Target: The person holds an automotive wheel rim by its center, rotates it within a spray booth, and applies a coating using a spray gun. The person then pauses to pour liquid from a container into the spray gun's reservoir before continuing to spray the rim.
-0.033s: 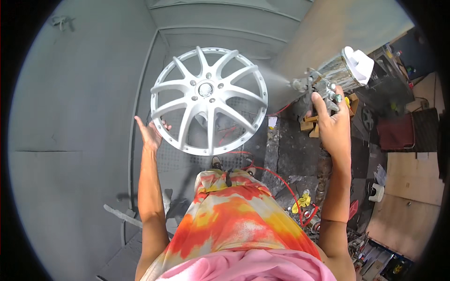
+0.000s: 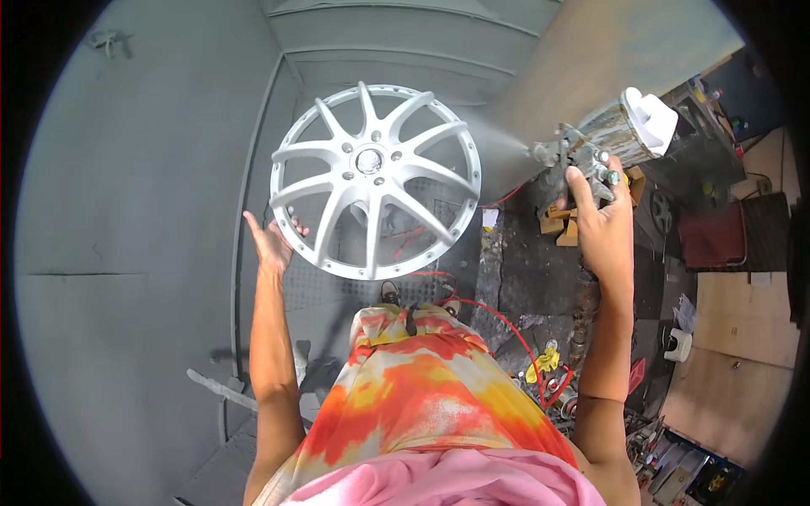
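Observation:
A white multi-spoke car wheel rim (image 2: 371, 240) is held up in front of me, its face toward me, with a round centre cap and several bolt holes. At its lower left edge is my left hand (image 2: 272, 246), open, palm up and thumb spread out; its fingers reach partly behind the rim, so whether they touch it is hidden. My right hand (image 2: 603, 219) is closed around a paint-stained spray gun (image 2: 578, 160). The gun's cup (image 2: 620, 126) has a white lid. A pale mist fans from the nozzle toward the rim's right side.
A grey wall (image 2: 126, 211) rises on the left. From the floor a red hose (image 2: 506, 325) curls toward a yellow cloth (image 2: 544, 363) and cans at lower right. Cardboard boxes (image 2: 561, 228), a dark red chair-like thing (image 2: 713, 234) and wooden panels (image 2: 734, 371) stand to the right.
The rim has turned slightly clockwise. My right hand and the spray gun have shifted a little to the right. The left hand is almost where it was.

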{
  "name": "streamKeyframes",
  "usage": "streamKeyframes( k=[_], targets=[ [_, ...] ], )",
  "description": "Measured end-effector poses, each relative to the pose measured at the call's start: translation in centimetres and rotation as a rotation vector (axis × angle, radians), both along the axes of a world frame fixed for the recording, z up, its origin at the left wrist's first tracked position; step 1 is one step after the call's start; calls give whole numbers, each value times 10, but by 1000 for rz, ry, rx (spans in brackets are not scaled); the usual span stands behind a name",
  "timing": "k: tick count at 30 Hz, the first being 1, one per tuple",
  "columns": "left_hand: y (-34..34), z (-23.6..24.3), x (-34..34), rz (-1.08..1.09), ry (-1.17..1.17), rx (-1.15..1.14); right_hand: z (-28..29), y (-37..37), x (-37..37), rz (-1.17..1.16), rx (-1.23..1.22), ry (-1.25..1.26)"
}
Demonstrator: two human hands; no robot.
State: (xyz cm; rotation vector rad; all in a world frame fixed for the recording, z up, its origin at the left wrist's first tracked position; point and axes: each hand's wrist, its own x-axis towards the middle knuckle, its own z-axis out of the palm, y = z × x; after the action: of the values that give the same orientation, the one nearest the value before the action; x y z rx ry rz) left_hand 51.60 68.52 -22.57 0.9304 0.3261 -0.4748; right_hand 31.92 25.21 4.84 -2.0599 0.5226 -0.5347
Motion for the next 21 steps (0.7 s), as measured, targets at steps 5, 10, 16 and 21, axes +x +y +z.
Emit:
streamKeyframes(
  k=[5,10,16,21],
  targets=[
    [-15,-3,-36,36,45,-52,-8,-20,-15,-66,28,-52],
    [-34,-1,-72,185,165,-132,6,-2,-15,-60,61,12],
    [-67,-6,-115,150,129,-231,39,30,-27,72,221,15],
    [-100,-4,-145,189,68,-216,32,29,-27,136,284,-35]
  ],
)
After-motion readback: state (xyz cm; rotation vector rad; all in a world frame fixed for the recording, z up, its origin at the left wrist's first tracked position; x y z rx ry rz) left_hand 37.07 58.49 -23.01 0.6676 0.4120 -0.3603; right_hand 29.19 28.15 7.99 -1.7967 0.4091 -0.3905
